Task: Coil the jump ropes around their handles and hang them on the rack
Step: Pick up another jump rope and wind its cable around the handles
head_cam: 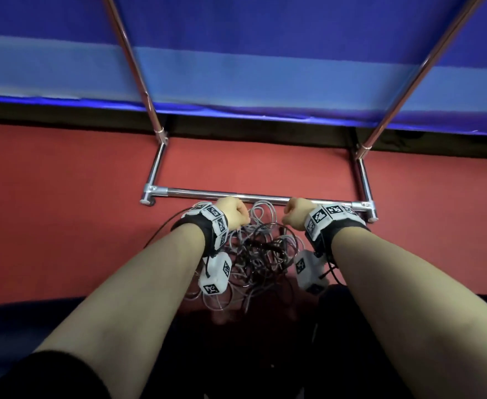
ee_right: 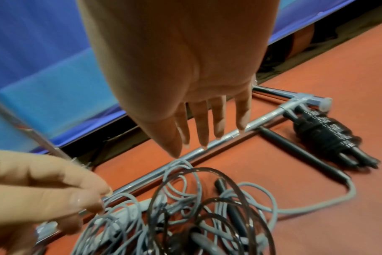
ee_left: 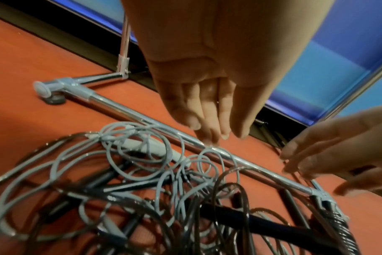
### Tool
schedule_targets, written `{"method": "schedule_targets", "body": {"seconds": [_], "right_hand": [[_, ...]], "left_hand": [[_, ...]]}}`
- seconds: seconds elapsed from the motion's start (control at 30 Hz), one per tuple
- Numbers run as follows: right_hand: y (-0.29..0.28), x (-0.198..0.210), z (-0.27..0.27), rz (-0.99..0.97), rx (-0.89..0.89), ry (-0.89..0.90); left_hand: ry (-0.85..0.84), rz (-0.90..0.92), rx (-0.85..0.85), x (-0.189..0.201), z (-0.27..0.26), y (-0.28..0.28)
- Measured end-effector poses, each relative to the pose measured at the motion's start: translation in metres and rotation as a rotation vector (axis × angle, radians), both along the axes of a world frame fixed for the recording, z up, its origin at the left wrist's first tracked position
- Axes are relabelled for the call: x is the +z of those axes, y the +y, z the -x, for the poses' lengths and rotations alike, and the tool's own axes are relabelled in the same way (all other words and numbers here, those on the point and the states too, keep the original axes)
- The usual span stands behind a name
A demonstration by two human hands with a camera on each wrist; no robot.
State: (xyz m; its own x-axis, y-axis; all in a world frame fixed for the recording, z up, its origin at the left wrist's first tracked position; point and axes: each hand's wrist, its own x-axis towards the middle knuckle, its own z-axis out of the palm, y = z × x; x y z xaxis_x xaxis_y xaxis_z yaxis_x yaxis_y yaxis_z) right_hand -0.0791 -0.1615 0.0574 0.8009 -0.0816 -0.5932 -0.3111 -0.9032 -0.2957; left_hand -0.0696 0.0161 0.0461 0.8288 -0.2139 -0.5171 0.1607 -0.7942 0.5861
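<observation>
Red flooring holds tangled jump ropes (head_cam: pixel 253 249) just before the rack (head_cam: pixel 253 194). Left hand (ee_left: pixel 199 103) and right hand (ee_right: pixel 203 117) hover over them with fingers released, empty. Pulling one loop could tighten the knots.

Red floor (head_cam: pixel 64 197) bearing chrome rack base (head_cam: pixel 236 193), tangled grey and black jump ropes (head_cam: pixel 261 249), one coiled black rope (ee_right: pixel 323 132).

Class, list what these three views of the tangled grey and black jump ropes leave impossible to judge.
- Chrome rack: its top is cut off by the head view's edge.
- Tangled grey and black jump ropes: their number is unclear; loops overlap and the wrist views are blurred.
- Coiled black rope bundle: hidden behind the right wrist in the head view.
</observation>
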Motion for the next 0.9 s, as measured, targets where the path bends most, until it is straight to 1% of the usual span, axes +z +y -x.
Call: {"method": "schedule_targets", "body": {"seconds": [0.07,0.13,0.2,0.3,0.37,0.43,0.5,0.53,0.6,0.67,0.77,0.83,0.9], "right_hand": [[-0.009,-0.013,0.003,-0.034,-0.051,0.08],[-0.014,-0.022,0.007,-0.046,-0.057,0.177],[-0.016,-0.029,0.009,-0.035,-0.035,0.241],[-0.018,-0.033,0.011,-0.075,0.008,0.322],[-0.021,-0.034,0.013,-0.124,-0.005,0.36],[-0.023,-0.036,0.015,-0.179,-0.024,0.369],[-0.023,-0.037,0.015,-0.17,-0.026,0.35],[-0.023,-0.038,0.014,-0.147,-0.017,0.328],[-0.022,-0.033,0.012,-0.093,0.007,0.281],[-0.02,-0.03,0.01,-0.126,-0.021,0.279],[-0.018,-0.022,0.005,-0.326,-0.196,0.37],[-0.018,-0.012,0.001,-0.364,-0.196,0.371],[-0.02,0.001,-0.001,-0.334,-0.15,0.27]], "left_hand": [[0.03,-0.022,-0.032,-0.013,0.0,-0.007],[0.094,0.032,-0.046,-0.022,0.004,-0.016],[0.136,0.017,-0.128,-0.029,0.008,-0.026],[0.045,-0.089,-0.327,-0.035,0.014,-0.036],[-0.04,-0.1,-0.38,-0.04,0.019,-0.039],[-0.12,-0.069,-0.356,-0.04,0.023,-0.04],[-0.174,-0.019,-0.363,-0.04,0.024,-0.04],[-0.168,-0.016,-0.413,-0.04,0.024,-0.04],[-0.138,-0.073,-0.556,-0.042,0.025,-0.04],[-0.133,-0.12,-0.624,-0.049,0.027,-0.04],[-0.123,-0.131,-0.611,-0.054,0.027,-0.04],[-0.126,-0.039,-0.552,-0.049,0.022,-0.038],[-0.186,0.079,-0.428,-0.03,0.016,-0.034]]}}
